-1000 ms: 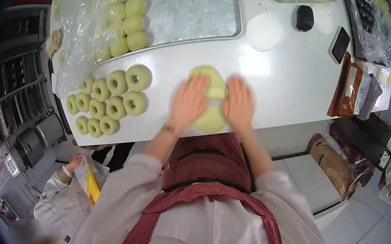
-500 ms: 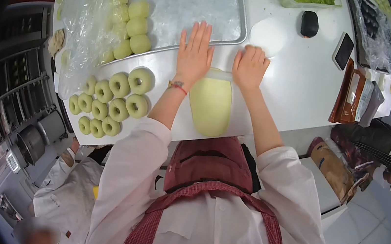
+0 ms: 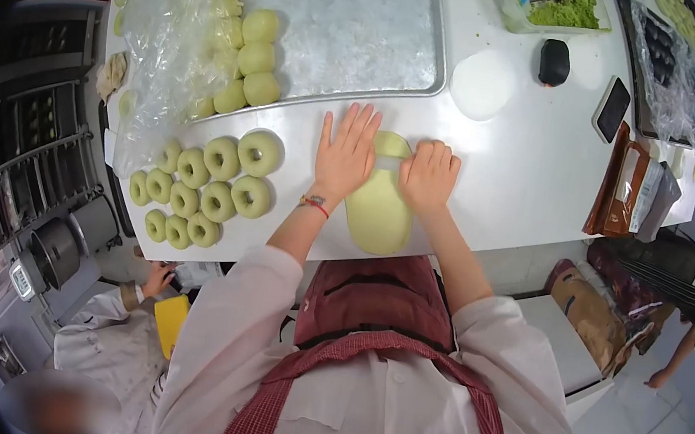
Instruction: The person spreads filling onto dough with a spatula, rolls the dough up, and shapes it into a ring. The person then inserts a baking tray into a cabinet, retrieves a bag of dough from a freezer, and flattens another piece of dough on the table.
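A flattened oblong of pale green dough [image 3: 379, 212] lies on the white table in front of me. Across its upper part runs a pale bar that looks like a thin rolling pin [image 3: 388, 162], mostly hidden by my hands. Flat on its left end rests my left hand [image 3: 345, 155], fingers stretched out and pointing away from me. My right hand [image 3: 429, 178] is curled over the right end. Dough shows on both sides of the bar. To the left sit several green dough rings [image 3: 220, 158] in rows.
Beyond my hands is a metal tray [image 3: 352, 51] with dough balls [image 3: 256, 58] under plastic sheeting [image 3: 170, 27]. On the right are a white disc [image 3: 481, 85], a black object [image 3: 554, 63], a phone [image 3: 612, 110] and brown packets [image 3: 628, 188]. A co-worker's hand [image 3: 158, 278] is at lower left.
Both hands and the bar have come back toward me over the dough, leaving its far end visible. The co-worker's hand at lower left has moved, and a yellow object there shows more.
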Available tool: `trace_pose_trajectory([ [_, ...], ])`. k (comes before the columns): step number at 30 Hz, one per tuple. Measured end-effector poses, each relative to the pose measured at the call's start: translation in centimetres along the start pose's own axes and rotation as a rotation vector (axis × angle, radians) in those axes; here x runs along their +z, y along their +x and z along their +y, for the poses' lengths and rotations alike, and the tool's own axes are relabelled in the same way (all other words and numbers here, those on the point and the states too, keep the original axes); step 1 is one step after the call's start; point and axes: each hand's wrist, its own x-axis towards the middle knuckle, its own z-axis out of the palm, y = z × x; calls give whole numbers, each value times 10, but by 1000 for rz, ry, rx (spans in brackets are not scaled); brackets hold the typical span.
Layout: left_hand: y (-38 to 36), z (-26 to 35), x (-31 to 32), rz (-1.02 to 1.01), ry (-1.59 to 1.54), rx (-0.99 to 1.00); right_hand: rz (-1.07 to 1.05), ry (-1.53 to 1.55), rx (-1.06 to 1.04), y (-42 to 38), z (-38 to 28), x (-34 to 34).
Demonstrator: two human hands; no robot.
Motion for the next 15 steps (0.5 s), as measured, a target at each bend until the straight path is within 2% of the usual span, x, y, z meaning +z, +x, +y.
trace_pose_trajectory([
  [2,19,-4,6,23,-70,-53,-5,51,-10,-3,-1,0],
  [3,38,-6,2,51,-139,-103,-55,70,8,21,3,2],
  [4,51,-7,3,111,-203,-128,-12,97,-14,38,9,5],
  [5,67,-16,4,118,-195,-125,31,125,-36,55,14,8],
  [7,86,-22,9,283,-254,-34,-1,297,-24,85,27,11],
  [8,84,-27,3,250,-263,42,-78,430,21,87,28,-1],
  [9,69,-30,0,244,-269,38,-87,428,24,78,31,-15],
  [11,37,-31,-8,16,-276,182,-326,402,-181,51,36,-39],
  [12,32,-31,-5,11,-282,178,-334,400,-177,41,36,-37],
  [14,31,-32,4,-4,-261,134,-227,297,-338,30,37,-27],
  [15,27,-29,1,-5,-266,131,-253,308,-325,31,35,-23],
])
